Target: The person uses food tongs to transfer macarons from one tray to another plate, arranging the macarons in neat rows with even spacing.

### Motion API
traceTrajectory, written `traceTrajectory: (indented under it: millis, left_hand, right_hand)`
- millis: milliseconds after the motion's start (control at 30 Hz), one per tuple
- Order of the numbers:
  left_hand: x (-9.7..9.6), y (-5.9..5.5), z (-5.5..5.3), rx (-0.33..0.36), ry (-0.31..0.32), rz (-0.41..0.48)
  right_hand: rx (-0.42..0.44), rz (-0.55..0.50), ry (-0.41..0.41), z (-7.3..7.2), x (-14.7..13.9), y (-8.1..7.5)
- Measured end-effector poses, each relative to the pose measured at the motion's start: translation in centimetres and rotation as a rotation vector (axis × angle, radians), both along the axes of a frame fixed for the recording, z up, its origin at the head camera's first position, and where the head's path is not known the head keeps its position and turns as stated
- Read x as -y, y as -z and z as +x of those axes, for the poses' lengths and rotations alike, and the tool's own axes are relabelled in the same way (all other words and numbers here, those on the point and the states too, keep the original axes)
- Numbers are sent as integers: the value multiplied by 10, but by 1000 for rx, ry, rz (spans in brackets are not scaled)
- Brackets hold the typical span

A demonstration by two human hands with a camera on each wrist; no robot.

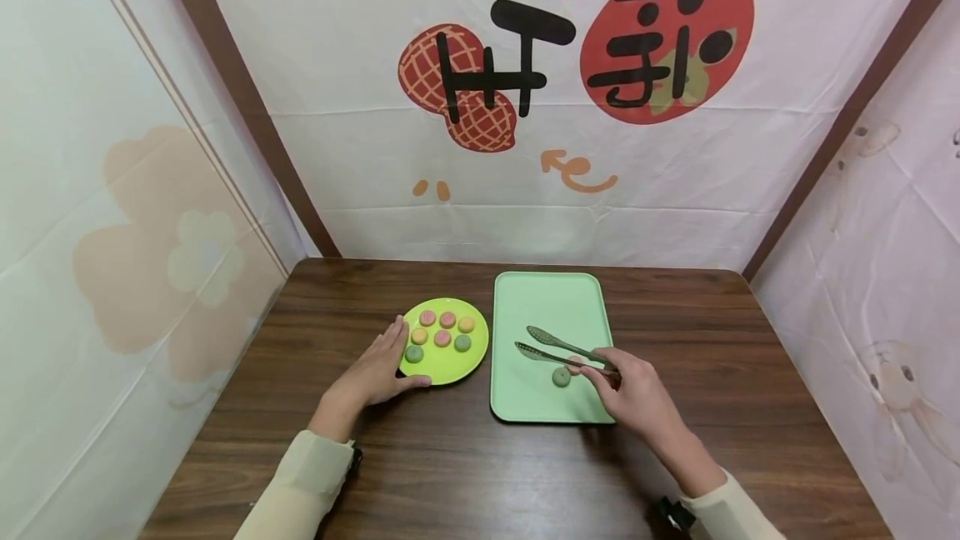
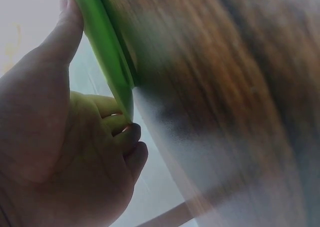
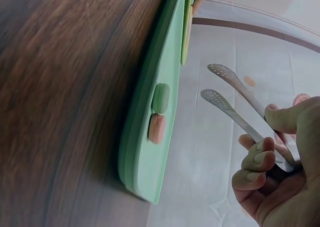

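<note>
My left hand (image 1: 378,367) rests against the left edge of a lime-green plate (image 1: 448,372), fingers along its rim and thumb at the near side. On the plate sit several pink, yellow and green macarons. In the right wrist view, my right hand (image 3: 280,162) grips metal tongs (image 3: 235,82) near their joined end; the perforated tips stand apart with nothing between them. Below the tongs, a green macaron (image 3: 160,98) and a pink macaron (image 3: 156,128) lie side by side on the mint-green tray (image 1: 551,298). From the head, the tongs and fingers partly cover the pink one.
Plate and tray stand close together on a dark wooden table (image 1: 450,473). White printed sheets (image 1: 360,182) hang behind the table and at both sides. A dark band (image 1: 677,515) shows at the right wrist.
</note>
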State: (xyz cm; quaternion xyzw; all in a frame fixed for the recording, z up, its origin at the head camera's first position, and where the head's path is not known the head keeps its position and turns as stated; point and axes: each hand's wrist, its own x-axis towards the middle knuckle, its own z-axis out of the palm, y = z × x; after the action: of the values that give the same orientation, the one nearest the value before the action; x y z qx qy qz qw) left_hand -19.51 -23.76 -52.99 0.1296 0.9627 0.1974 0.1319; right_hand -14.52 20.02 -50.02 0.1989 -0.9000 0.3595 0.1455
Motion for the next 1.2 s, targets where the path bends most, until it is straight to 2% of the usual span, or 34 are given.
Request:
traceTrajectory:
  millis: [267, 633, 900, 1033, 1200]
  left_hand:
    - [0, -1, 2, 9, -2, 8]
    - [2, 3, -1, 11, 6, 7]
    - [0, 3, -1, 11, 12, 6]
    - [0, 2, -2, 10, 12, 9]
    - [1, 3, -2, 8, 12, 3]
  right_hand:
    - [-1, 9, 46, 5, -10, 0]
    - [-53, 18, 65, 10, -23, 0]
    - [-17, 54, 72, 16, -33, -4]
    - [-18, 66, 70, 20, -37, -2]
    - [23, 68, 69, 26, -40, 2]
